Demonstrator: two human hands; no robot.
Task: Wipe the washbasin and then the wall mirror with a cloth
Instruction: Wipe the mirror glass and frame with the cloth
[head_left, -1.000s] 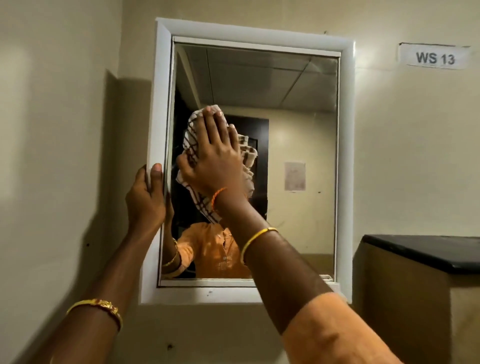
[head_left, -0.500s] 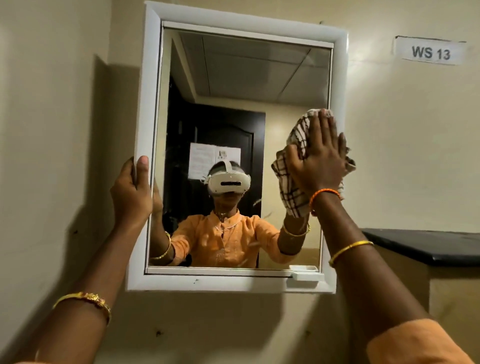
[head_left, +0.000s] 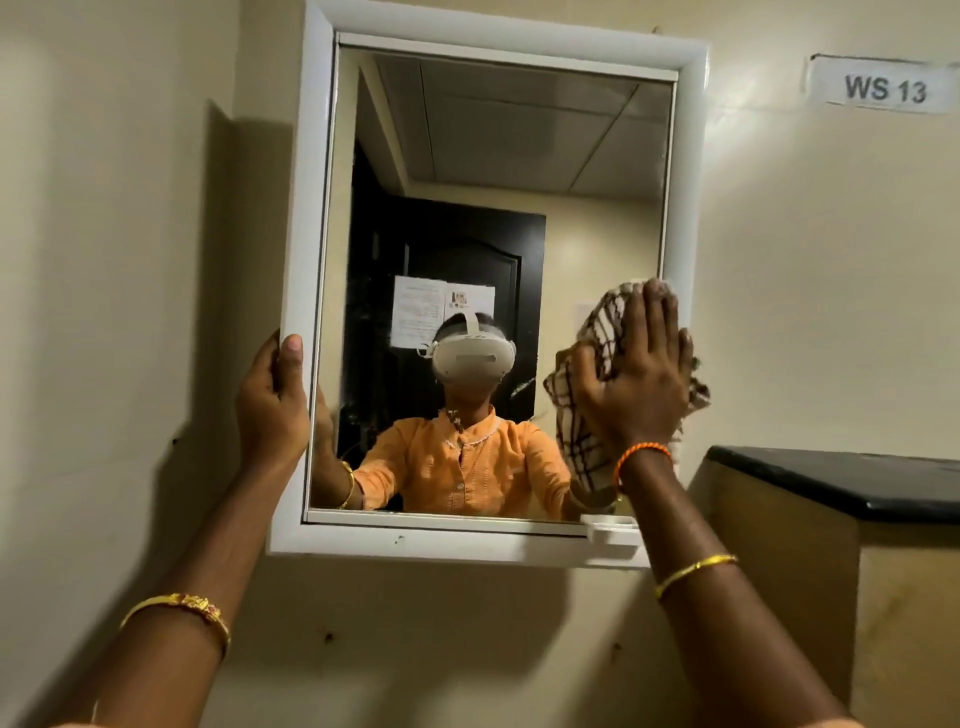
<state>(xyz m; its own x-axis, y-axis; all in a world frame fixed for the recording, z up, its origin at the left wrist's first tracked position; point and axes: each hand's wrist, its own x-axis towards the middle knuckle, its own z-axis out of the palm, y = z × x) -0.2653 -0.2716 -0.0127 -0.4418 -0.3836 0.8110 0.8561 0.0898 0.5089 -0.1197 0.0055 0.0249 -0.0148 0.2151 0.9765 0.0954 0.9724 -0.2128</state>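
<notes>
A wall mirror (head_left: 498, 156) in a white frame (head_left: 311, 208) hangs on the cream wall ahead of me. My right hand (head_left: 641, 379) presses a brown-and-white checked cloth (head_left: 582, 431) flat against the lower right of the glass, beside the frame's right side. My left hand (head_left: 272, 402) grips the frame's left edge, thumb on the front. The glass reflects a person in an orange shirt wearing a headset. The washbasin is out of view.
A black-topped ledge (head_left: 857, 483) on a tan block juts from the wall right of the mirror, close to my right forearm. A label reading WS 13 (head_left: 883, 88) is stuck high on the right. A small white clip (head_left: 608, 525) sits on the frame's bottom rail.
My right hand carried the cloth from the left-centre of the glass across to the right edge, then slightly down. My left hand kept its grip on the frame.
</notes>
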